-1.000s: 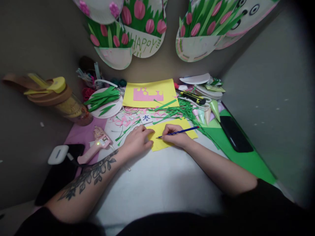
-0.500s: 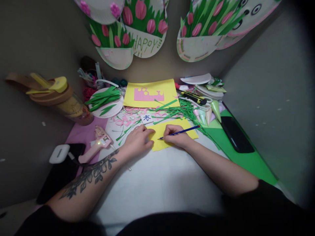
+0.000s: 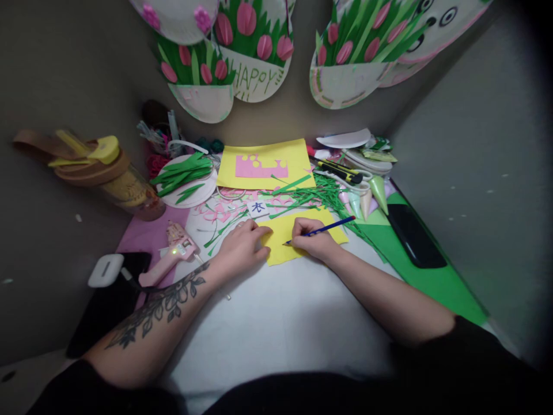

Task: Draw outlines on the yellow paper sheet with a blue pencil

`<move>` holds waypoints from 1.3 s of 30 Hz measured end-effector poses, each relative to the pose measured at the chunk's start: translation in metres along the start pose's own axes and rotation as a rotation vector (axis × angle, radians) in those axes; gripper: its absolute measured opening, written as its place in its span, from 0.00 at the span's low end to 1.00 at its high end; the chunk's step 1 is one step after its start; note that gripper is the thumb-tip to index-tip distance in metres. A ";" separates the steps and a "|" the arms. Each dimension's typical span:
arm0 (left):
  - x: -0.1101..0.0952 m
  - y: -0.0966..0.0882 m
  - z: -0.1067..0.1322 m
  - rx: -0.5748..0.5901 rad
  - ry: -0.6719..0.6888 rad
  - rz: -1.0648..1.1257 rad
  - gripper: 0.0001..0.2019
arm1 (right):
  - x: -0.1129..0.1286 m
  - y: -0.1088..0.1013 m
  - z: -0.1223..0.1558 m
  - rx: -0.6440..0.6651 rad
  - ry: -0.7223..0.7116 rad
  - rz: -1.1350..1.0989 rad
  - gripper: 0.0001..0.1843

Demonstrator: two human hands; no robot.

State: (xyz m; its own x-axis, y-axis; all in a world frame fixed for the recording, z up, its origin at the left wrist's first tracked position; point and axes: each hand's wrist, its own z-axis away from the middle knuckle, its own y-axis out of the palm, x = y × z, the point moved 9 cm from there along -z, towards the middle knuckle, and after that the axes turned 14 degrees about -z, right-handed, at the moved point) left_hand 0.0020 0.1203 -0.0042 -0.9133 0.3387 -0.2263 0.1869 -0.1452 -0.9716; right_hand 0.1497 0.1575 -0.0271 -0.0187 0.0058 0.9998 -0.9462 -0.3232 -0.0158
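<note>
My right hand (image 3: 314,237) is closed around a blue pencil (image 3: 330,226) with a red end. Its tip meets a yellow sheet of paper (image 3: 283,256) on the white table. Fingers apart, my left hand (image 3: 245,249) rests on the sheet's left edge, thumb and forefinger lying on the paper. Just behind the sheet is a small white card (image 3: 258,208) with a blue mark on it. Thin green paper strips (image 3: 326,193) and pink paper scraps (image 3: 216,210) lie around it.
Farther back lies another yellow sheet (image 3: 268,151) with a cut pink piece (image 3: 262,168). A pink glue gun (image 3: 170,253), a plate of green paper leaves (image 3: 184,176) and a cup (image 3: 125,178) stand left. On the right are a utility knife (image 3: 341,170), scissors (image 3: 365,177) and a black phone (image 3: 415,236).
My right hand and the pencil have shifted slightly to the right along the yellow sheet. My left hand stays in place.
</note>
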 end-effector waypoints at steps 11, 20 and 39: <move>0.000 0.001 -0.001 0.004 0.008 -0.011 0.22 | 0.001 -0.009 -0.001 -0.099 -0.040 0.000 0.09; -0.001 0.001 -0.002 0.011 0.013 -0.016 0.22 | 0.000 -0.010 -0.002 -0.100 -0.054 0.042 0.08; -0.001 0.002 -0.002 0.006 0.015 -0.024 0.22 | -0.001 -0.005 0.000 -0.053 -0.005 0.015 0.09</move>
State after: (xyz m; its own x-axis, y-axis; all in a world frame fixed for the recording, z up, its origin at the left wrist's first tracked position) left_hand 0.0034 0.1214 -0.0060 -0.9120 0.3558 -0.2041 0.1631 -0.1420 -0.9763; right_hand 0.1546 0.1596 -0.0277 -0.0312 -0.0031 0.9995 -0.9616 -0.2726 -0.0309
